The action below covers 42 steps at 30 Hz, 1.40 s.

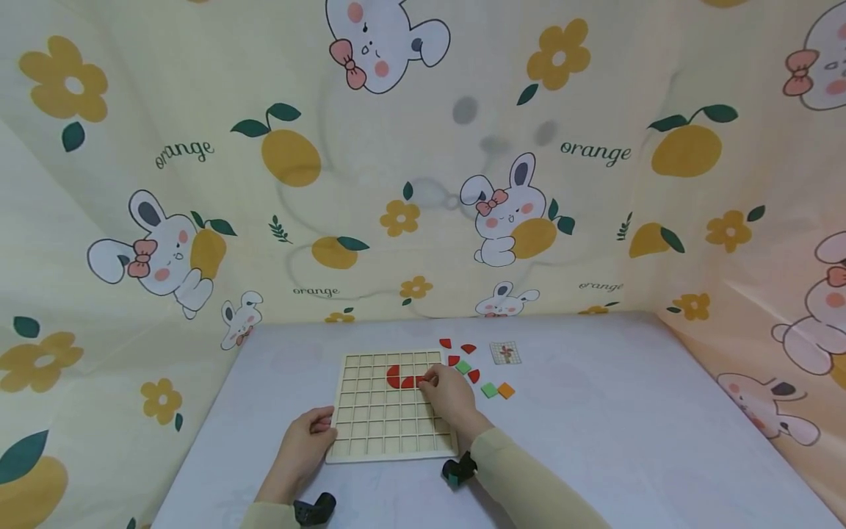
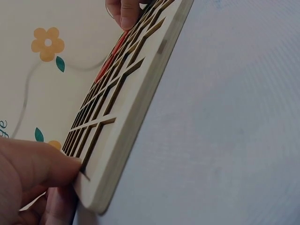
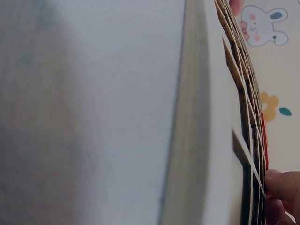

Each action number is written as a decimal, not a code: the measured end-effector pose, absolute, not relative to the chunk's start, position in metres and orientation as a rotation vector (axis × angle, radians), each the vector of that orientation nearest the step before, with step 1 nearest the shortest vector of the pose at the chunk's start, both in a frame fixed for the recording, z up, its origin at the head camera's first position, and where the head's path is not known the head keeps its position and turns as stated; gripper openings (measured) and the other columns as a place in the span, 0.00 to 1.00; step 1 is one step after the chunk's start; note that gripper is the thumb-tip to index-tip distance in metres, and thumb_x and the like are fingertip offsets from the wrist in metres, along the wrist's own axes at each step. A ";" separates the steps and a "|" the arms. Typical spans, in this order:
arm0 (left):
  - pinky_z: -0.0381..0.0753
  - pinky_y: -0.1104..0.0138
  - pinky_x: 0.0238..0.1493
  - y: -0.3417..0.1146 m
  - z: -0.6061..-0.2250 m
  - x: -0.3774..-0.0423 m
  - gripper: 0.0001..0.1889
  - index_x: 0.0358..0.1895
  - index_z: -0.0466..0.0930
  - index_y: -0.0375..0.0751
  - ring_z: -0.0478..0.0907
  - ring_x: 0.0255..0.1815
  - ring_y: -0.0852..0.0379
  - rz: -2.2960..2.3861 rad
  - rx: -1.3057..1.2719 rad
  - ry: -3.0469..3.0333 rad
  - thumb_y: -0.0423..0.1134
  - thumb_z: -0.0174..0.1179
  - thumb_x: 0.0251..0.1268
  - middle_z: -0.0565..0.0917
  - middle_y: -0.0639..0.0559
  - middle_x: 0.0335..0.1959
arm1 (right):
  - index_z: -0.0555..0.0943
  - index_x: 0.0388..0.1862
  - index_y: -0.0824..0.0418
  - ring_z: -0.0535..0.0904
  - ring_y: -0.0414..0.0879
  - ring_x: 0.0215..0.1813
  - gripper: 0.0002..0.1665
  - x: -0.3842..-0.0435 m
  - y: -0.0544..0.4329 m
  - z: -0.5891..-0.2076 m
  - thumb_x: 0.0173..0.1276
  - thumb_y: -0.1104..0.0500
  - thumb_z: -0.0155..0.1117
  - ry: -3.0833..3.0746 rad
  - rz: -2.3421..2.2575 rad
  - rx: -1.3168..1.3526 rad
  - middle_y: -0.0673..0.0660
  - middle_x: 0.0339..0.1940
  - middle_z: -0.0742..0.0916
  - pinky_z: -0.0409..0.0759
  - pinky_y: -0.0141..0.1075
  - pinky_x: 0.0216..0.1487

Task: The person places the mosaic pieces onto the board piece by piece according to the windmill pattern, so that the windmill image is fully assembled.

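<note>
A pale wooden grid board [image 1: 377, 425] lies on the table, divided into small square cells. Several red quarter-round tiles [image 1: 393, 377] sit in its upper middle cells. My left hand [image 1: 304, 444] holds the board's left edge, thumb over the rim and the other fingers beside it, as the left wrist view shows [image 2: 37, 173]. At the upper right of the grid, my right hand [image 1: 449, 397] pinches a red tile [image 1: 420, 379] between thumb and fingers, low over a cell; the fingers partly hide it. In the right wrist view, the fingertips [image 3: 281, 185] meet the grid's far cells.
Right of the board lie loose red tiles [image 1: 468, 348], two green squares [image 1: 488, 390] and an orange square [image 1: 506, 391]. Behind them is a small card [image 1: 505, 353] with a grid and a reddish figure. Patterned cloth [image 1: 410, 257] walls the table [image 1: 595, 441] at the back and sides.
</note>
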<state>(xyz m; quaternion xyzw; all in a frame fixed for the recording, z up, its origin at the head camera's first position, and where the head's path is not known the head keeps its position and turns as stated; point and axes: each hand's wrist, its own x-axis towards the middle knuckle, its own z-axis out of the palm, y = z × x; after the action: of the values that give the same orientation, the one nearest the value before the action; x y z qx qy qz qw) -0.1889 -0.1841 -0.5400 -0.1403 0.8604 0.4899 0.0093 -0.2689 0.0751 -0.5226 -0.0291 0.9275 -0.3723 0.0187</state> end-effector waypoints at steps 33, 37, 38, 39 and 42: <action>0.75 0.60 0.45 -0.186 -0.537 -0.186 0.24 0.61 0.75 0.33 0.72 0.45 0.51 1.500 -0.435 2.695 0.29 0.61 0.58 0.77 0.46 0.43 | 0.79 0.49 0.53 0.75 0.46 0.38 0.15 -0.256 0.119 -0.515 0.66 0.50 0.65 2.771 -1.272 -0.177 0.48 0.37 0.80 0.76 0.37 0.34; 0.75 0.61 0.45 -0.186 -0.537 -0.186 0.24 0.60 0.75 0.33 0.73 0.44 0.51 1.495 -0.435 2.705 0.29 0.61 0.58 0.77 0.46 0.43 | 0.80 0.48 0.53 0.74 0.45 0.37 0.15 -0.259 0.131 -0.514 0.65 0.51 0.66 2.816 -1.245 -0.183 0.48 0.36 0.80 0.75 0.37 0.34; 0.76 0.61 0.45 -0.186 -0.537 -0.186 0.24 0.60 0.75 0.33 0.73 0.44 0.51 1.498 -0.434 2.703 0.29 0.61 0.58 0.77 0.46 0.43 | 0.80 0.48 0.54 0.74 0.45 0.37 0.15 -0.259 0.135 -0.515 0.65 0.51 0.66 2.827 -1.240 -0.186 0.48 0.36 0.79 0.75 0.37 0.34; 0.76 0.61 0.44 -0.185 -0.537 -0.186 0.24 0.60 0.75 0.33 0.73 0.44 0.51 1.502 -0.437 2.700 0.29 0.61 0.58 0.77 0.46 0.43 | 0.80 0.48 0.54 0.74 0.45 0.36 0.15 -0.260 0.138 -0.515 0.65 0.51 0.67 2.836 -1.239 -0.177 0.49 0.35 0.79 0.75 0.36 0.33; 0.76 0.62 0.43 -0.184 -0.537 -0.186 0.24 0.60 0.74 0.33 0.73 0.44 0.52 1.514 -0.438 2.693 0.29 0.60 0.57 0.77 0.46 0.43 | 0.80 0.49 0.56 0.74 0.46 0.35 0.16 -0.261 0.149 -0.513 0.64 0.53 0.67 2.860 -1.230 -0.164 0.50 0.34 0.79 0.75 0.36 0.32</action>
<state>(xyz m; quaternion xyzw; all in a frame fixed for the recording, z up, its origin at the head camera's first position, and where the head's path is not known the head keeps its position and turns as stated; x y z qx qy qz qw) -0.1862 -0.1840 -0.5368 -0.1402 0.8631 0.4851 0.0106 -0.2613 0.1489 -0.5134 -0.0526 0.9173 -0.3945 0.0119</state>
